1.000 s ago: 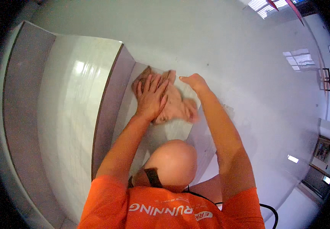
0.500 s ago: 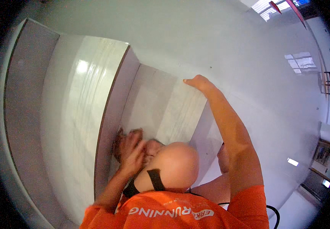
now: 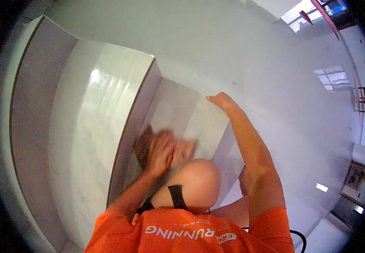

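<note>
A crumpled brown and pinkish cloth (image 3: 185, 148) lies on the pale, shiny tiled step (image 3: 172, 95) in front of me. Over it, my left hand (image 3: 162, 152) presses down, blurred by motion, with cloth showing on both sides of the fingers. My right arm reaches forward. At its end, my right hand (image 3: 221, 101) rests by the far edge of the same step, thumb pointing left; its other fingers are hidden. Between my arms is my bent knee (image 3: 199, 179), close behind the cloth.
To the left, a higher tread (image 3: 91, 109) with a dark front edge rises above a greyish riser (image 3: 138, 111); another riser (image 3: 39, 92) stands farther left. A glossy grey surface (image 3: 275, 76) runs along the far side and right. A framed picture (image 3: 356, 175) shows at far right.
My left hand and the cloth have moved forward and to the right over the step. My right hand stays near the far edge, while the whole view has shifted slightly.
</note>
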Demonstrator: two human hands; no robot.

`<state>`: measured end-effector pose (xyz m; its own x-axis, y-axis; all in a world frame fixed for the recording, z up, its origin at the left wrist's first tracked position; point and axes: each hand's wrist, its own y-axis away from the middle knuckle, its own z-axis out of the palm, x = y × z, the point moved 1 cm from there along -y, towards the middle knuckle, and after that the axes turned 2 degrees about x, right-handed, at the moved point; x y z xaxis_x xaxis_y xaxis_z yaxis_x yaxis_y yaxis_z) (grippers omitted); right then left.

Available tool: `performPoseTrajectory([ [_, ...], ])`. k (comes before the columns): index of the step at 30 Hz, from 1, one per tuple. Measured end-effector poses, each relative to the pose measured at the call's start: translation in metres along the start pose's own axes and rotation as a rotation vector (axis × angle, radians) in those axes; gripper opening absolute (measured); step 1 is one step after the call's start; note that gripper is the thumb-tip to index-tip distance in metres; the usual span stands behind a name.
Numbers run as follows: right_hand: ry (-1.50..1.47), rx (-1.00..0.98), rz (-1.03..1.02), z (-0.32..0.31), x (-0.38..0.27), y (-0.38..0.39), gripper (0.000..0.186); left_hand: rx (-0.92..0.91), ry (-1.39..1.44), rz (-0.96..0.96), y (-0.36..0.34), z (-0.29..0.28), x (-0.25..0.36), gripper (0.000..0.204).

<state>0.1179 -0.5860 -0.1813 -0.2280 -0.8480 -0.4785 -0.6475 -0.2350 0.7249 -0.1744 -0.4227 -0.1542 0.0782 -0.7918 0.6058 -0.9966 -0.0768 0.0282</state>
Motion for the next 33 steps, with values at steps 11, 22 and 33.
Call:
performPoseTrajectory([
  [11,0.438,0.114,0.042,0.000,-0.045,0.030,0.081,0.216,-0.161,-0.024,-0.067,-0.017,-0.005,0.030],
  [22,0.126,0.018,-0.243,0.047,-0.069,-0.046,0.043,0.100,-0.045,0.079,-0.025,0.008,-0.007,0.033],
  [33,0.139,0.037,-0.158,0.043,-0.080,-0.041,0.057,0.196,-0.086,0.032,-0.093,-0.042,0.041,0.031],
])
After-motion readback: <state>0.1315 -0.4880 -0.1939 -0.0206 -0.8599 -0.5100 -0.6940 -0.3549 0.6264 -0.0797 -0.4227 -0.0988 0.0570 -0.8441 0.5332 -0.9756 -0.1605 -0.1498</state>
